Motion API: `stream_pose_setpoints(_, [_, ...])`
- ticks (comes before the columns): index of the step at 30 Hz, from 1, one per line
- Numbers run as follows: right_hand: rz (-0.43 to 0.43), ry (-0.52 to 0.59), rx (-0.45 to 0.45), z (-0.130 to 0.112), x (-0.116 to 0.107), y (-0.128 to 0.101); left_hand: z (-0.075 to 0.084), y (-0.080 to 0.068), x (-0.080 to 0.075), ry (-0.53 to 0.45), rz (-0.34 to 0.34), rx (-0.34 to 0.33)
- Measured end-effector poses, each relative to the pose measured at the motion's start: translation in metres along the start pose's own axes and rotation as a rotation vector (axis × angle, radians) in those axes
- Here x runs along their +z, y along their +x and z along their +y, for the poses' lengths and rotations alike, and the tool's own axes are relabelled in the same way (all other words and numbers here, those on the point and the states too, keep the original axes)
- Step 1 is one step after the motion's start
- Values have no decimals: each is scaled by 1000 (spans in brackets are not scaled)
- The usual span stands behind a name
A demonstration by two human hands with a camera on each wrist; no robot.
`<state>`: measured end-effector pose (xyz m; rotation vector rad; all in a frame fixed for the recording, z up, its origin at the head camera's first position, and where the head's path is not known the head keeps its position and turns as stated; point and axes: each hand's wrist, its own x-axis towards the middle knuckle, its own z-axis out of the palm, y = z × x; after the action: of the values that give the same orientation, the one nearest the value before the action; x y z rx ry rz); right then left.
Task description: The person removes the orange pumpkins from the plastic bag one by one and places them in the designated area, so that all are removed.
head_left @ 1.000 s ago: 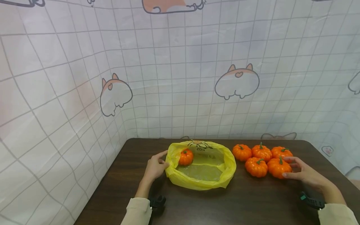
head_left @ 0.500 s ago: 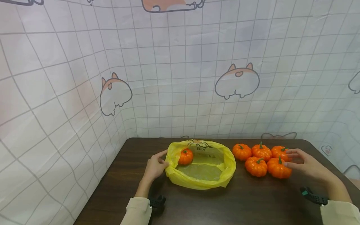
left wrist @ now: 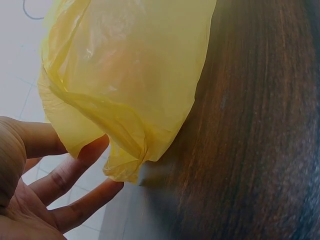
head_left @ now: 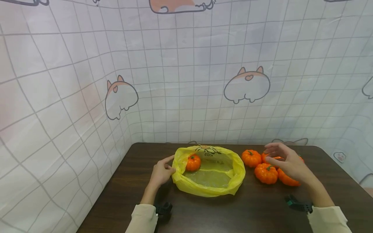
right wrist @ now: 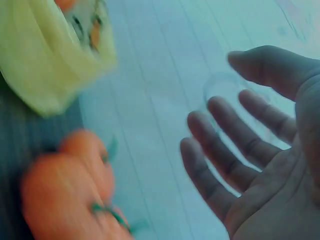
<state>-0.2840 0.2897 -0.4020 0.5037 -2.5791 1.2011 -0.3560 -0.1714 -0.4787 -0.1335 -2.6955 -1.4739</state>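
A yellow plastic bag stands with its mouth spread wide, a small orange pumpkin inside at its left. My left hand holds the bag's left rim; in the left wrist view the thumb and fingers are at the crumpled edge. My right hand is over the group of pumpkins right of the bag, partly hiding those at the back and right. Nothing is in its grasp; in the right wrist view its fingers are spread and loosely bent, apart from the pumpkins.
The dark wood table runs back to a white grid-patterned cloth with cartoon dogs, which also hangs along the left side. A black band shows at my right wrist, another at the left.
My right hand has let go of the front right pumpkin, lifted, and moved left over the group. That pumpkin stays on the table. My left hand and the bag keep their places.
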Motion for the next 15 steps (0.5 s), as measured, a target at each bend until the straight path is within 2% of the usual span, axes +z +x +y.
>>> stream_pose_setpoints(6, [-57,123,-71,-26,53,9,0,0,-1,-8,1,-7])
stream_pose_setpoints(9, [-73,178,-74,-39,80,14,0,-1,-1,-12,-3,-5])
stream_pose_setpoints(15, [-94,202,-46,-61,124,29,-1,1,-1,-13,0,5])
